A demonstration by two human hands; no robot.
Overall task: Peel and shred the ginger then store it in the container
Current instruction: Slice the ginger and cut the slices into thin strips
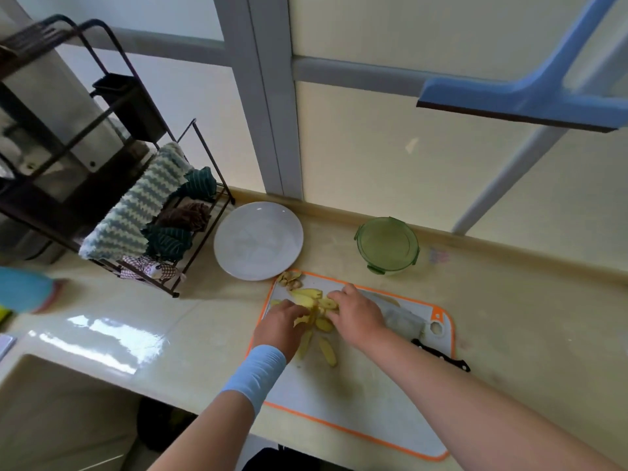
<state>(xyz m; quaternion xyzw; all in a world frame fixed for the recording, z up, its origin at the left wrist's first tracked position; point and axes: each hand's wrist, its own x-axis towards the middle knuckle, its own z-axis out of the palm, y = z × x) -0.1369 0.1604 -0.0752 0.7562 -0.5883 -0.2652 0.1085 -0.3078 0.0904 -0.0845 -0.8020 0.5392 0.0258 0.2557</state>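
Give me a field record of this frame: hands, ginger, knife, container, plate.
slices: peeled ginger, scattered on board, not yet shredded
left hand: on slices, grip unclear
right hand: fingertips on slices, grip unclear
board: white, orange rim
peels: board's far left corner
knife: lying on board, right of right hand, unheld
container: green, lid on, behind board
plate: white, behind board's left corner
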